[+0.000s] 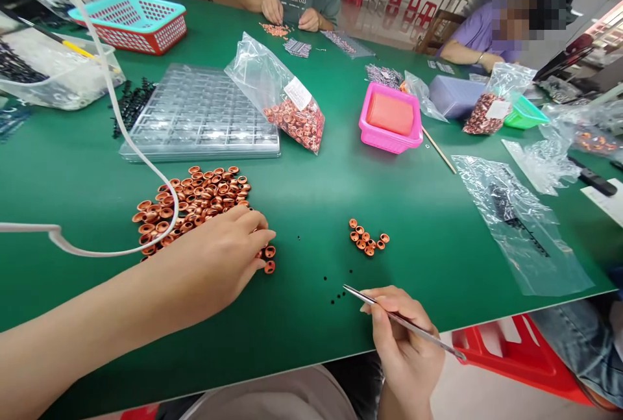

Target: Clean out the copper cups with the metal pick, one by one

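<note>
So the landmark here is the big pile of copper-coloured cups point(209, 189) on the green table point(302, 193). Way off to its upper left there's a clear plastic tub point(92, 92) full of stuff, then a turquoise basket point(129, 10) sitting in a red one. A white cable point(114, 92) loops down in front of the pile, and just beyond the pile is a stack of clear compartment trays point(195, 111).

The left hand point(233, 251) is over the pile's right side, palm down, fingers bent and partly closed around the cups there. Can't tell if it's actually gripping one. Up and right of the pile, a clear bag point(296, 118) of similar cups leans on the trays' edge.

Well right of the pile are some tiny black bits point(339, 296), with a small group of cups point(365, 238) beyond them and a pink basket point(392, 141) further back. The right hand point(406, 342), lower right of the pile, is closed pen-style on metal tweezers point(403, 321), tip right by the bits. Farthest right of the pile, a flat clear bag point(523, 232) has black parts inside.
</note>
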`<state>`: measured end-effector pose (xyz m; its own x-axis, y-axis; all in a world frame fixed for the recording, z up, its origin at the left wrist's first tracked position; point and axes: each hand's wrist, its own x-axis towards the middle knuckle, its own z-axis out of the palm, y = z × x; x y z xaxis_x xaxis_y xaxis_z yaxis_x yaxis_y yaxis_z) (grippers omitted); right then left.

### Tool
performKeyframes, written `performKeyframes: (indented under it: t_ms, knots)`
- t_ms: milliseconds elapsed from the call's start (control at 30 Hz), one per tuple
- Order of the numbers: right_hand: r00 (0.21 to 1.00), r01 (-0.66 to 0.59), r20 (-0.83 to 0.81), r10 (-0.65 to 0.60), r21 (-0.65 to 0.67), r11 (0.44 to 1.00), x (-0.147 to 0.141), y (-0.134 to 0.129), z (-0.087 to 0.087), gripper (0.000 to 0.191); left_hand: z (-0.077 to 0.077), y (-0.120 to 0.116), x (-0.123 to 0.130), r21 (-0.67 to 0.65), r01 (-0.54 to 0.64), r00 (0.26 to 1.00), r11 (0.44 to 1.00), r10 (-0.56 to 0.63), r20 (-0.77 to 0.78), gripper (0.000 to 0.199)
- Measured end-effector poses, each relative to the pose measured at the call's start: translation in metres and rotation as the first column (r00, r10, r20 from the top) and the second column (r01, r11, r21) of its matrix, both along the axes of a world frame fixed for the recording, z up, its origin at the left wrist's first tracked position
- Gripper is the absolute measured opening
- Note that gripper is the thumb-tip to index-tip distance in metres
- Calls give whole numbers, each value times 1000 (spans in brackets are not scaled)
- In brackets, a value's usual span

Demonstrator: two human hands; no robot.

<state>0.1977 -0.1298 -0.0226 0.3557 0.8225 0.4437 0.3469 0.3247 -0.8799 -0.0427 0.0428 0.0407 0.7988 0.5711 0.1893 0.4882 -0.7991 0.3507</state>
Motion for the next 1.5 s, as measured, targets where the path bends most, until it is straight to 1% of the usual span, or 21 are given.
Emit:
performKeyframes:
  t_ms: [67, 167, 267, 367, 433, 500, 567, 633, 700, 767, 833, 900, 967, 1033, 1133, 1200, 1300, 1400, 1500]
  knots:
    - [1000, 4, -11, -4, 11, 1000, 0, 1, 0, 29, 4, -2, 12, 0, 26, 996, 1000, -26, -91, 21]
    - [999, 25, -39, -23, 31, 999, -1, 1, -1, 27, 5, -6, 43, -42, 88, 991, 995, -92, -99, 23]
    - [997, 55, -64, -53, 29, 998, -1, -1, -3, 25, -5, -3, 80, -130, 154, 985, 979, -163, -62, 21]
    - [994, 72, -86, -70, 22, 997, -1, -3, -6, 25, -19, 3, 110, -156, 178, 982, 972, -185, -34, 16]
    - [993, 73, -94, -70, 29, 997, -1, -4, -8, 26, -26, 8, 121, -157, 179, 982, 971, -187, -35, 11]
    - [993, 69, -99, -66, 34, 997, -1, -4, -9, 27, -30, 10, 126, -157, 177, 982, 972, -185, -34, 12]
    - [993, 60, -104, -56, 33, 998, -1, -4, -8, 28, -30, 10, 123, -154, 170, 984, 973, -177, -33, 15]
    - [992, 55, -114, -51, 30, 998, -1, -4, -7, 27, -27, 6, 114, -152, 161, 985, 975, -169, -36, 15]
    - [989, 64, -133, -60, 28, 998, 0, -3, -5, 25, -24, -3, 100, -157, 164, 985, 974, -171, -31, 15]
    - [986, 72, -156, -68, 24, 997, 1, -4, -3, 23, -21, -15, 82, -172, 168, 986, 971, -168, 12, 15]
    - [984, 68, -163, -65, 9, 998, 2, -4, 0, 22, -20, -28, 63, -198, 142, 990, 970, -136, 47, 13]
    - [988, 66, -141, -70, -37, 997, 3, -4, 3, 21, -23, -39, 48, -234, 109, 993, 966, -95, 70, 10]
    - [992, 78, -90, -87, -103, 992, 3, -4, 6, 19, -27, -46, 38, -229, 98, 991, 968, -74, 113, 14]
    - [995, 89, -35, -96, -157, 984, 2, -1, 9, 18, -32, -48, 35, -217, 111, 986, 970, -80, 149, 18]
    - [996, 93, 35, -87, -210, 973, 0, 2, 11, 15, -38, -45, 39, -219, 162, 976, 962, -124, 178, 15]
    - [993, 116, 64, -104, -236, 965, 2, 2, 11, 13, -41, -42, 41, -222, 186, 969, 957, -142, 201, 14]
    - [987, 156, 72, -142, -264, 952, 7, -1, 10, 9, -45, -40, 41, -222, 219, 954, 950, -161, 254, 13]
    - [990, 139, 60, -127, -273, 952, 11, -4, 11, 8, -46, -39, 40, -224, 248, 940, 943, -179, 290, 12]
    - [992, 128, 40, -121, -267, 955, 12, -3, 11, 9, -45, -40, 41, -224, 245, 941, 943, -176, 288, 10]
